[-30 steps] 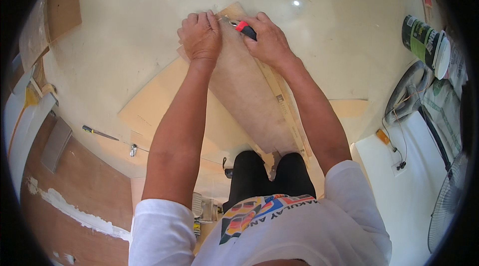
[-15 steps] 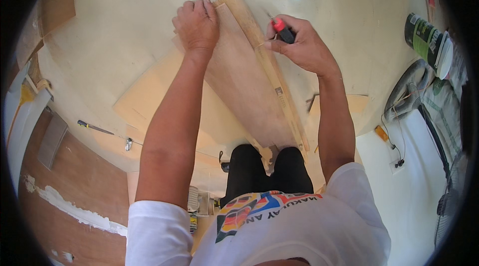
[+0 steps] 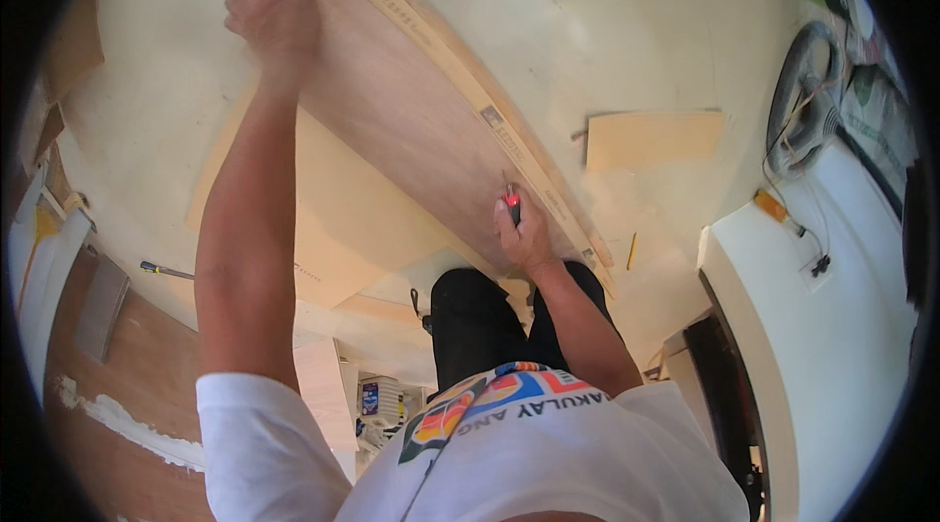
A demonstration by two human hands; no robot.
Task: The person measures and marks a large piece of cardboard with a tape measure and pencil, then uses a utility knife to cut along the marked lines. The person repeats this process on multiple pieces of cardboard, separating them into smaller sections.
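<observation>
A long, thin reddish-brown wooden board [image 3: 401,91] runs from the far left toward my knees. Along its right edge lies a long, narrow tan strip [image 3: 431,47] with printed marks. My left hand [image 3: 274,18] is at the board's far left end, fingers curled over the edge there. Near my knees, my right hand [image 3: 527,233] is closed round a small tool with a red-and-black handle [image 3: 512,204]. Its thin metal tip points away from me, over the board beside the strip. The tool's exact kind is not clear.
A large tan sheet [image 3: 343,199] lies partly under the board. To the right are a smaller tan sheet [image 3: 651,138] and a pencil [image 3: 632,251]. A screwdriver [image 3: 164,269] lies left of my left arm. An electric fan [image 3: 808,101] stands at the far right.
My right hand, with the tool, has come from the strip's far part back toward my knees. My left hand has moved left at the board's far end. The view has shifted too.
</observation>
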